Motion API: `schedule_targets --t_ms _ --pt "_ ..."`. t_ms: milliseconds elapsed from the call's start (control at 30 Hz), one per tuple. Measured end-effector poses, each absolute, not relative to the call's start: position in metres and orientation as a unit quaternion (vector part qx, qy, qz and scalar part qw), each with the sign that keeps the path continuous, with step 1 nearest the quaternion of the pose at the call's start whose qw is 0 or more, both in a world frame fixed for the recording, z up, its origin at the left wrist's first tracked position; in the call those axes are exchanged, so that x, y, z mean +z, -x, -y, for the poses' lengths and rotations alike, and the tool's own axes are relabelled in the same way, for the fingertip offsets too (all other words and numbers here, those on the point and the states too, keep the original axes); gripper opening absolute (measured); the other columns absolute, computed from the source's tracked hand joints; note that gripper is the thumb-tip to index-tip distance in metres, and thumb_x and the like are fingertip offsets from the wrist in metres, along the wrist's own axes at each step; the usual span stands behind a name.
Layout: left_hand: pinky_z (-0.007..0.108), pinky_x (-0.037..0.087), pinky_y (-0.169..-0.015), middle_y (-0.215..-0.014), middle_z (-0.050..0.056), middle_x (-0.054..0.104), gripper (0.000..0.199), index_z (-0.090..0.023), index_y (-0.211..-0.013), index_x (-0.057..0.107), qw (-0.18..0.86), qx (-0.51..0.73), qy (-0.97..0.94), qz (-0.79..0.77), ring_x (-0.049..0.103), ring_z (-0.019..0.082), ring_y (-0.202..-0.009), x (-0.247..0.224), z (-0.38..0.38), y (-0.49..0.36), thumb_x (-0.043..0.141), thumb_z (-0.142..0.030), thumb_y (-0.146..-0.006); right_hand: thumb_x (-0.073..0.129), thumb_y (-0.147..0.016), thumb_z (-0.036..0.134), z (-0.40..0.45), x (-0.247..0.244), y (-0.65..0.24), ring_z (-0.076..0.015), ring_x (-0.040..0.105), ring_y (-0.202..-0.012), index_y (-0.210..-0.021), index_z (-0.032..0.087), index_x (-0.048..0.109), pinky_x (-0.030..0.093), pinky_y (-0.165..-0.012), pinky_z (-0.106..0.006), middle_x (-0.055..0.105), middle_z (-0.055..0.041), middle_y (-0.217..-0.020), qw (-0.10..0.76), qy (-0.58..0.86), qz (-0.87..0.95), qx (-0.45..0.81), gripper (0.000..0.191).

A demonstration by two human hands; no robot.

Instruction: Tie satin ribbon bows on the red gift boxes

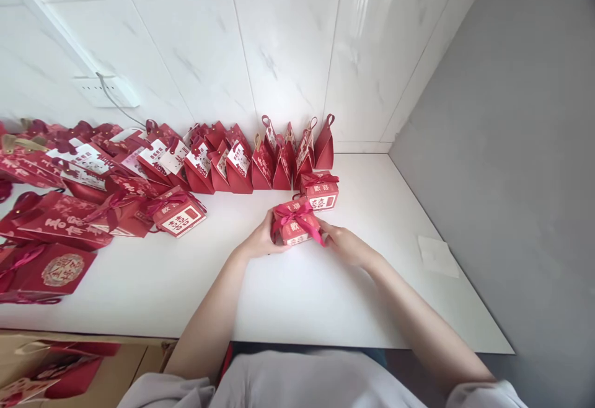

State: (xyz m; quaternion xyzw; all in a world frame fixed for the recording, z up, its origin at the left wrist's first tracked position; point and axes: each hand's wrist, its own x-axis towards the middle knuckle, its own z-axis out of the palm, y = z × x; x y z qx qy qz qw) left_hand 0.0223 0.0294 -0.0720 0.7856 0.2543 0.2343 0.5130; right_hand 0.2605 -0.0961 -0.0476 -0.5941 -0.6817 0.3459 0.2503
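Note:
A small red gift box [294, 222] with a pink ribbon bow on top is between my two hands, over the white table. My left hand [261, 236] is closed round its left side. On the right side, my right hand [338, 239] pinches the box near a ribbon tail, its fingertips partly hidden. Just behind stands a similar red box [321, 191] with a bow and a white label. Another such box [180, 212] sits tilted to the left, beside more ribboned boxes.
Red pointed gift bags [239, 163] stand in rows along the tiled wall. Larger red boxes [58, 268] lie at the left. A pale paper square [438, 255] is on the right of the white table [372, 309]. A cardboard carton [125, 368] holds red packages at the lower left.

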Motion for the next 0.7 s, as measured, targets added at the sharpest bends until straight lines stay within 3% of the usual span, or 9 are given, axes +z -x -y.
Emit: schedule_targets --t_ms 167,267,333,500,600,700 --pt "0.045 0.048 -0.103 -0.147 0.017 0.037 0.106 -0.024 -0.148 0.016 0.474 0.350 -0.744 -0.316 0.044 0.033 -0.133 -0.075 -0.056 -0.009 0.077 -0.021 -0.062 0.047 -0.078 0.013 0.054 -0.081 -0.234 -0.0238 0.061 -0.105 -0.153 0.029 0.026 0.044 -0.097 -0.039 0.054 -0.0080 -0.139 0.357 0.606 0.630 0.329 0.080" --pt "0.041 0.046 -0.105 -0.153 0.016 0.029 0.106 -0.025 -0.149 0.013 0.451 0.378 -0.749 -0.306 0.038 0.031 -0.138 -0.078 -0.063 -0.003 0.073 -0.015 -0.062 0.051 -0.079 0.022 0.039 -0.097 -0.222 -0.0173 0.065 -0.073 -0.155 0.027 0.013 0.052 -0.083 -0.036 0.062 -0.0077 -0.124 0.420 0.623 0.543 0.374 0.085" --pt "0.041 0.046 -0.104 -0.152 0.016 0.029 0.104 -0.024 -0.148 0.014 0.441 0.382 -0.754 -0.301 0.037 0.031 -0.138 -0.080 -0.064 -0.002 0.071 -0.014 -0.061 0.045 -0.083 0.028 0.038 -0.102 -0.218 -0.0152 0.063 -0.066 -0.153 0.025 0.003 0.054 -0.074 -0.035 0.058 -0.0101 -0.128 0.455 0.640 0.498 0.368 0.081" --pt "0.046 0.050 -0.098 -0.144 0.017 0.039 0.097 -0.024 -0.144 0.018 0.508 0.345 -0.726 -0.310 0.049 0.032 -0.127 -0.084 -0.062 -0.005 0.074 -0.023 -0.064 0.030 -0.092 0.042 0.050 -0.095 -0.217 -0.0191 0.060 -0.088 -0.142 0.023 0.018 0.051 -0.083 -0.036 0.044 -0.0134 -0.137 0.532 0.668 0.431 0.292 0.054" --pt "0.047 0.046 -0.103 -0.143 0.017 0.040 0.097 -0.023 -0.140 0.022 0.544 0.351 -0.705 -0.289 0.051 0.031 -0.126 -0.088 -0.064 -0.010 0.079 -0.028 -0.062 0.022 -0.096 0.046 0.057 -0.088 -0.208 -0.0207 0.056 -0.100 -0.142 0.024 0.013 0.048 -0.089 -0.036 0.040 -0.0137 -0.136 0.576 0.668 0.408 0.237 0.052" --pt "0.047 0.048 -0.101 -0.143 0.018 0.039 0.098 -0.024 -0.141 0.018 0.492 0.358 -0.740 -0.285 0.051 0.031 -0.127 -0.090 -0.063 -0.015 0.079 -0.033 -0.065 0.021 -0.097 0.047 0.060 -0.087 -0.195 -0.0221 0.053 -0.108 -0.142 0.024 0.017 0.047 -0.091 -0.036 0.041 -0.0140 -0.134 0.616 0.650 0.396 0.203 0.050"
